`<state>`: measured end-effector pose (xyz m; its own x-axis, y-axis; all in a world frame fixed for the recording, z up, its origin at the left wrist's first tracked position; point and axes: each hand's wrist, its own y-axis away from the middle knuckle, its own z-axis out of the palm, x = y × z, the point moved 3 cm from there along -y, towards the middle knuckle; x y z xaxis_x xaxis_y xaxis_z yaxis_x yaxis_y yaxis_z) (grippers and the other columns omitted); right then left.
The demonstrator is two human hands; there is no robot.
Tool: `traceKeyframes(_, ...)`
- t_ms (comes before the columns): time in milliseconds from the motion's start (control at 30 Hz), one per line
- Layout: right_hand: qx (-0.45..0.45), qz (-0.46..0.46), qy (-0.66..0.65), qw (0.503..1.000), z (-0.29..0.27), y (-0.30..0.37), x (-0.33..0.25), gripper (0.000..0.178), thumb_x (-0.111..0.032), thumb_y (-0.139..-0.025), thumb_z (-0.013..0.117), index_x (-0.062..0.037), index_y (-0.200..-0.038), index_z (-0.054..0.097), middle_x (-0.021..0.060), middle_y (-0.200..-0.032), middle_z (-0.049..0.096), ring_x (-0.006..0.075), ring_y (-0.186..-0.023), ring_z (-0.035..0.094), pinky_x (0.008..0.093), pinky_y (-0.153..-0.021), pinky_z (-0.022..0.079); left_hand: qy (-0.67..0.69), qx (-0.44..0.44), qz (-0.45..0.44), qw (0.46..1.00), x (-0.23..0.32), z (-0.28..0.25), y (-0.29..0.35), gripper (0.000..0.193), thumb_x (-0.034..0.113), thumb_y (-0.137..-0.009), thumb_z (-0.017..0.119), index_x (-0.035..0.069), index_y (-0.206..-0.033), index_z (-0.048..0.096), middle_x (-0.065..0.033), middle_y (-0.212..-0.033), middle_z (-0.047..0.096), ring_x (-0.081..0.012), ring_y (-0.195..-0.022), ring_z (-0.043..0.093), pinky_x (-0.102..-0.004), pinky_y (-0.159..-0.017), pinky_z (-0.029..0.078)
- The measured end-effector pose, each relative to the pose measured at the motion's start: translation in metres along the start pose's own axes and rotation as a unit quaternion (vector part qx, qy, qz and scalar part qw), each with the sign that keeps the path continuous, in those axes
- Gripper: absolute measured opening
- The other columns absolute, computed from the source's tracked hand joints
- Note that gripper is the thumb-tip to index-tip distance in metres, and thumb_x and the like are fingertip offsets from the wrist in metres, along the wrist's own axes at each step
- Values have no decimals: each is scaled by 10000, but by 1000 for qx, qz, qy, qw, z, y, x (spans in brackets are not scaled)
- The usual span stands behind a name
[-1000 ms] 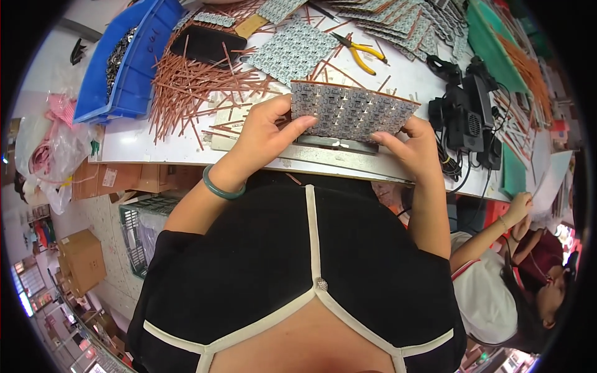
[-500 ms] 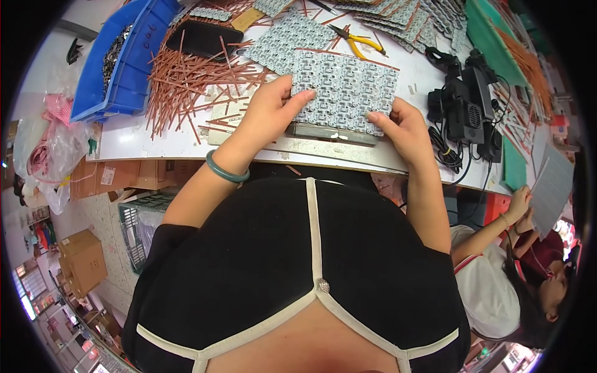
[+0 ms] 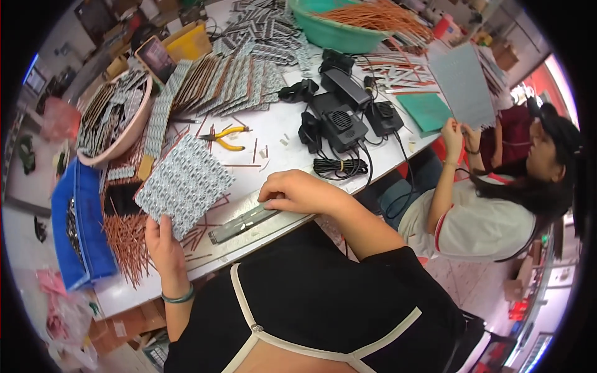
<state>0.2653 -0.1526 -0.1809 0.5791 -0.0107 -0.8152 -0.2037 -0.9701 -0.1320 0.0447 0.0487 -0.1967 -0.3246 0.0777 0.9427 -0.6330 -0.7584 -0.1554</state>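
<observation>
My left hand [image 3: 165,248] grips the lower edge of a grey-white circuit board panel [image 3: 186,180], which is tilted above the bench. The panel carries rows of small repeated components. My right hand [image 3: 301,191] is closed at the right end of a narrow grey metal bar [image 3: 242,227]. Its thumb and fingers are bent together there, and what lies between them is hidden. That bar rests on a flat metal strip [image 3: 233,250] along the bench's front edge. Beyond the panel lie yellow-handled pliers [image 3: 227,138].
Brown thin strips [image 3: 127,242] lie piled at the left by a blue bin [image 3: 78,224]. A pink basin [image 3: 140,127] holds boards; stacked panels [image 3: 230,84] stand behind. Black power adapters [image 3: 339,121] with cables are right of centre. Another person [image 3: 485,217] holds a grey sheet [image 3: 463,84].
The view has swung to the right. My right hand has let go of the panel and come to the metal bar. The panel is now in my left hand alone, away to the left.
</observation>
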Motion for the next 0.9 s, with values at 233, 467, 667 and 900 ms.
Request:
traceKeyframes(233,-39,-26,-5,999,-4,-2,5,154,-129,-780,669,-38,-902,647,100,-796,629,224,-732,614,320,-666,480,10,4,-4,1000,-4,-9,5,343,96,-944,496,-36,-1259,458,-114,-1223,548,-175,-1085,534,-313,-946,405)
traceKeyframes(467,2,-61,-135,989,-10,-6,1,116,-97,-801,664,-37,-901,663,71,-830,659,156,-730,613,277,-656,478,15,38,-19,999,-7,-22,8,348,114,-944,502,-41,-1253,465,-121,-1227,550,-184,-1101,531,-318,-954,399)
traceKeyframes(667,200,1,-99,975,-16,-23,19,105,-89,-808,669,-31,-896,666,46,-754,654,90,-662,582,235,-614,466,13,28,-34,999,-7,-7,-4,345,133,-942,514,-31,-1243,479,-113,-1213,560,-176,-1089,537,-306,-953,396)
traceKeyframes(900,352,-6,-97,931,-27,-14,31,168,-92,-815,663,-22,-967,650,75,-881,624,119,-719,591,236,-658,475,40,28,-46,998,-11,-2,-10,361,136,-940,518,-34,-1254,471,-114,-1233,554,-181,-1107,534,-312,-959,399)
